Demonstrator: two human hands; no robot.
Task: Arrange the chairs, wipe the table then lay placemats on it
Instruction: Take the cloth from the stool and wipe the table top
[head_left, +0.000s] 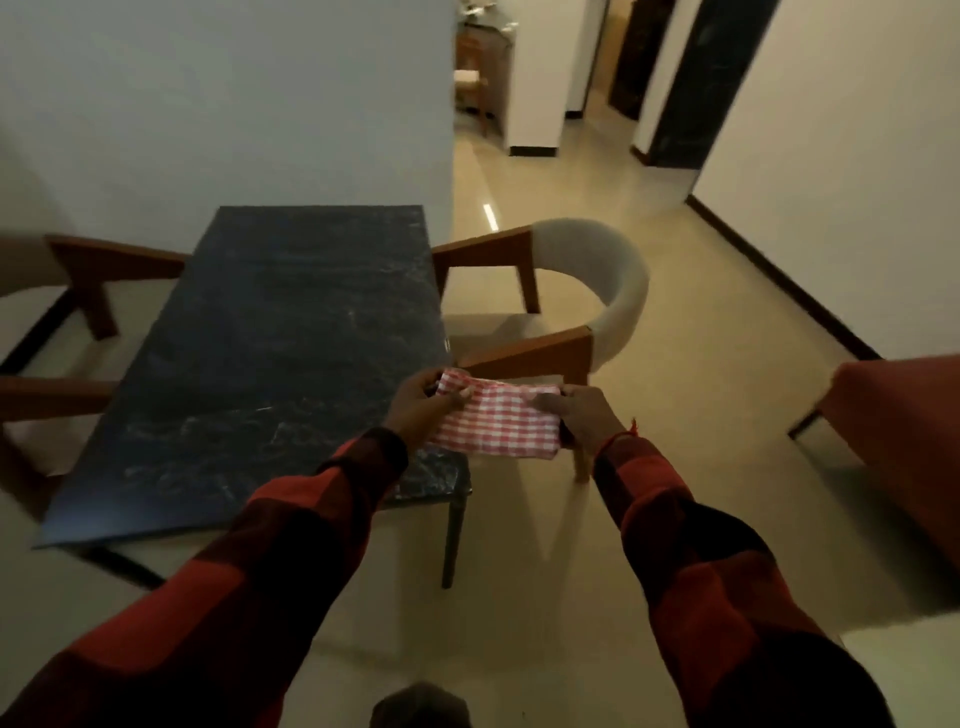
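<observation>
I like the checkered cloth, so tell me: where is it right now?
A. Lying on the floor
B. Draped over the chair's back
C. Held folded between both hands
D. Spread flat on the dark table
C: the folded red-and-white checkered cloth is up off the table, with the left hand holding one end and the right hand the other.

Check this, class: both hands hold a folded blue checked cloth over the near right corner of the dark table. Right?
Not quite. The head view shows the cloth is red and white checked, not blue. Both the left hand and right hand do hold it, folded, over the table's near right corner.
</observation>
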